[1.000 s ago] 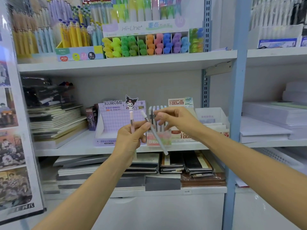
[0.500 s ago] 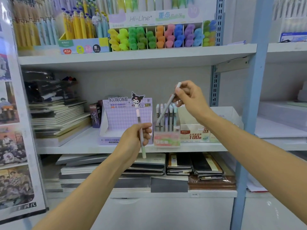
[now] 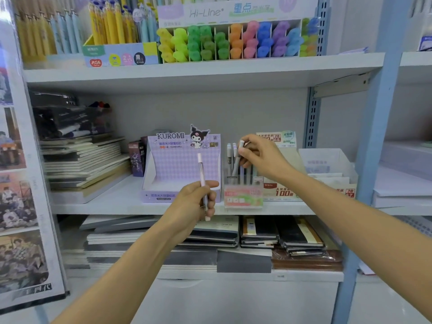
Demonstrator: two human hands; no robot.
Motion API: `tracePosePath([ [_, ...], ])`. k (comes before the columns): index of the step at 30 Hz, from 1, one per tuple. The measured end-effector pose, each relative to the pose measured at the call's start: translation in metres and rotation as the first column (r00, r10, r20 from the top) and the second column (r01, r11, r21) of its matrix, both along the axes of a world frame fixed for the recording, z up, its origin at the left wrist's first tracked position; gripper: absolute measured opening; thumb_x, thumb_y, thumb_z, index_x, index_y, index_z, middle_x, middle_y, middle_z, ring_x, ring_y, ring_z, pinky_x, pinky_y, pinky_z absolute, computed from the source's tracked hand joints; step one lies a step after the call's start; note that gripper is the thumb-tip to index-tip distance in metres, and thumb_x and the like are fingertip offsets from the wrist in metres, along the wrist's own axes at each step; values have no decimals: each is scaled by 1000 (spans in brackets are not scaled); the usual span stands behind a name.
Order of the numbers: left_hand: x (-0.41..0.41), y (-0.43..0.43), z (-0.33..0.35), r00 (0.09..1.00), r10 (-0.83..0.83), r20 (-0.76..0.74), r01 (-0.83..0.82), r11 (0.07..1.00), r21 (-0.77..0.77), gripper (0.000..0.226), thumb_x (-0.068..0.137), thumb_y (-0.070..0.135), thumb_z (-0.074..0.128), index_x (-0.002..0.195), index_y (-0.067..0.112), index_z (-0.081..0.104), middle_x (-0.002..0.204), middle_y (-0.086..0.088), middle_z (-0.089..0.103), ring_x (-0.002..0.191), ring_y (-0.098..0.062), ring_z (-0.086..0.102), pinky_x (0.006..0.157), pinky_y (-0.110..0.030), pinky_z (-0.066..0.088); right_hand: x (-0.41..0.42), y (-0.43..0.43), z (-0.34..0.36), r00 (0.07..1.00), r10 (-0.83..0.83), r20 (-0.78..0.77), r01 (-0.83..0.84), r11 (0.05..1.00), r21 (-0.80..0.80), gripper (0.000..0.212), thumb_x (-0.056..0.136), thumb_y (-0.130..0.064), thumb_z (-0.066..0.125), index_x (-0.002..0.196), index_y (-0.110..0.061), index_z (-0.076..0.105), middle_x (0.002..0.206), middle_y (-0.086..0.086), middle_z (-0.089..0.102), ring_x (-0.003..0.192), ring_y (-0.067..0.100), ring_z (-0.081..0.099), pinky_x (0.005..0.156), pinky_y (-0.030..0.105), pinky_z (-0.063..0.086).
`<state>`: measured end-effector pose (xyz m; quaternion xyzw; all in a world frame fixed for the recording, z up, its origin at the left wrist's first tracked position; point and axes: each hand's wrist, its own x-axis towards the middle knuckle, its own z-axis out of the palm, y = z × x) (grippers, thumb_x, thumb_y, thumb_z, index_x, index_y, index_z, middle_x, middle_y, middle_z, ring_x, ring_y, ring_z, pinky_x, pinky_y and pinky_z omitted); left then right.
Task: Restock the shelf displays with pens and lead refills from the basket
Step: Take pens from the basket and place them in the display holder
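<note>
The left hand grips a pale pink pen in a closed fist. The pen stands nearly upright, its upper end rising above the thumb and its tip showing below the fingers, held in the air in front of the middle shelf.

The right hand pinches the white-capped top of a grey pen between thumb and fingertips. The pen's lower end sits down among the other white-capped pens in a small clear pen holder with a pink and green front label whose print is too blurred to read.

Just to the left of the holder stands a lilac checked display box headed "KUROMI", with a cartoon figure on its top edge and Chinese text along its front lip. To the holder's right is a lead refill box printed "100", "2B" and "0.5".

On the upper shelf, a highlighter display marked "Hi-Line" holds rows of yellow, green, orange, pink, blue and purple highlighters, with a box of yellow pens beside it. Stacked notebooks lie at the left of the middle shelf.
</note>
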<state>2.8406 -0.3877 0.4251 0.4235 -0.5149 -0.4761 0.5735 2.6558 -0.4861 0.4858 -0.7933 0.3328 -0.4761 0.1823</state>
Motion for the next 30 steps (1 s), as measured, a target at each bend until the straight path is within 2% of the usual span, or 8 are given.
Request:
tracePosePath([
  [8,4,0,1,985,-117,-124,111,992,-51,28,99,-1,45,120,6,61,75,-3,53,62,-12,51,58,-22,47,15,0,-2,1000,-22,22,23,999,-36,19,92,-12,64,106,-21,54,82,6,68,68,19,69,62,26,58],
  [12,9,3,1,990,-134,-47,130,989,-75,27,99,3,49,123,9,60,72,-4,52,64,-11,54,64,-21,51,20,-3,-5,985,-157,-65,148,981,-127,18,85,-10,72,101,-11,65,81,3,61,68,13,54,69,28,51],
  [16,7,5,0,995,-101,10,101,991,-91,27,97,4,54,123,7,62,77,-6,53,65,-11,57,68,-22,54,17,5,0,987,-163,11,163,978,-132,18,90,-21,67,107,-16,67,89,1,63,72,9,53,67,20,47],
  [18,5,7,1,996,-81,45,85,992,-98,26,96,4,56,120,8,64,77,-5,55,66,-12,58,70,-23,54,15,15,5,992,-30,122,30,1000,3,19,92,-28,64,108,-19,66,90,-1,67,72,9,61,62,20,49],
  [21,-2,11,3,990,-38,138,54,992,-113,22,93,9,62,114,12,69,69,-2,59,64,-14,60,64,-21,51,13,32,5,953,200,227,-250,944,217,18,89,-26,68,102,-15,66,83,5,73,67,13,67,54,20,53],
  [25,-15,17,7,992,25,127,-8,991,-132,22,87,11,70,108,8,72,71,-5,65,63,-14,65,63,-20,53,7,47,3,907,296,300,-373,895,245,12,86,-12,71,98,-9,70,80,8,74,69,17,69,61,20,55],
  [28,-21,22,10,995,14,94,0,989,-149,19,88,13,69,103,3,72,71,-7,65,66,-14,65,77,-30,59,-4,53,8,872,318,372,-428,864,266,21,87,-8,68,107,-3,69,91,14,74,81,25,71,70,24,59],
  [30,-24,24,13,996,25,91,-9,985,-173,15,89,10,67,100,2,73,70,-6,66,67,-13,64,75,-28,59,-10,56,10,860,326,392,-448,851,273,26,88,-8,66,112,0,67,97,18,73,91,31,71,75,27,60],
])
